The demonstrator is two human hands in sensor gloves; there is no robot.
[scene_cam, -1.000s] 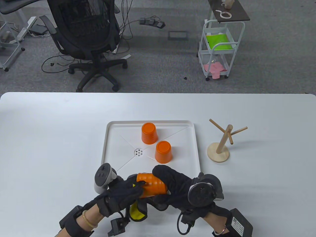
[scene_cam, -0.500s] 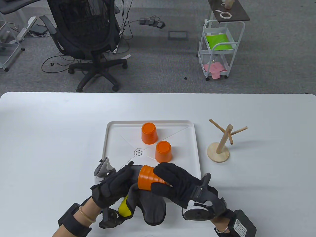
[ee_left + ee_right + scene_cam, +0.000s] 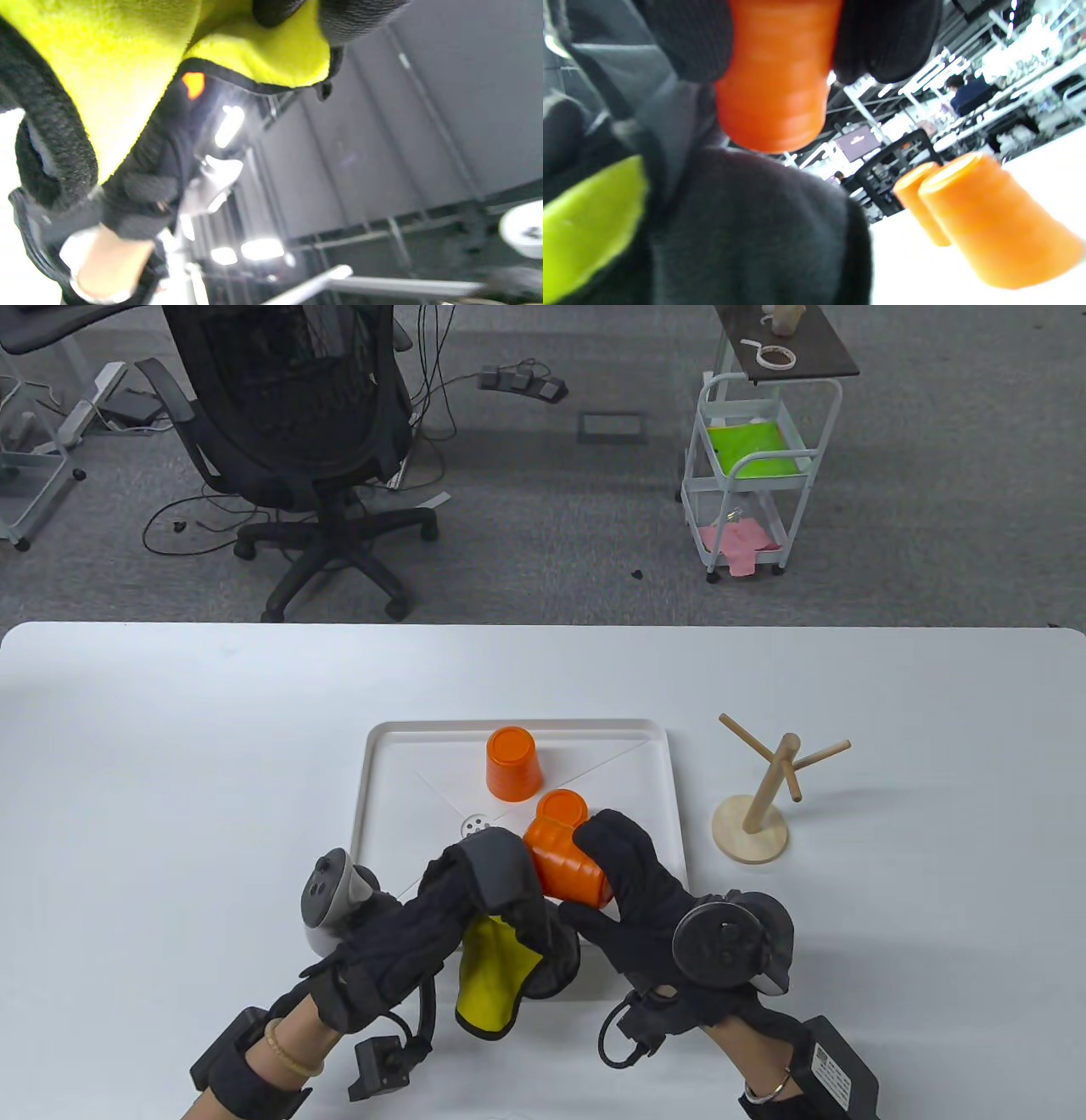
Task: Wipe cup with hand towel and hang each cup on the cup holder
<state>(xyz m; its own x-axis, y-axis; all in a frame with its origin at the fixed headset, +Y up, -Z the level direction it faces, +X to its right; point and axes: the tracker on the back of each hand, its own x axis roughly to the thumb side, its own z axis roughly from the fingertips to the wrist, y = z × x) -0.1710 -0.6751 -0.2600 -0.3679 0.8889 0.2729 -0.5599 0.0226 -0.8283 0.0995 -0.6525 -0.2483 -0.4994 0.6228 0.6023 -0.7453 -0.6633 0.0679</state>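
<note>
The right hand [image 3: 645, 899] holds an orange cup [image 3: 564, 869] with its fingers curled round the side. The left hand [image 3: 441, 912] grips the hand towel [image 3: 496, 929], which is grey on one side and yellow on the other, and presses it against the cup. A second ago the cup lay low, near the front edge of the white tray [image 3: 373, 780], pointing sideways. Now both hands have lifted it and turned it, so it sits just in front of one of the two other orange cups [image 3: 512, 763] that stand upside down on the tray. The towel has swung round too, and more of its yellow side shows. This looks like wiping in the middle of the job: the cup is being rolled so the towel can rub a new part. No cup hangs on the wooden cup holder [image 3: 764, 797] yet, which stands to the right of the tray, apart from the hands.
</note>
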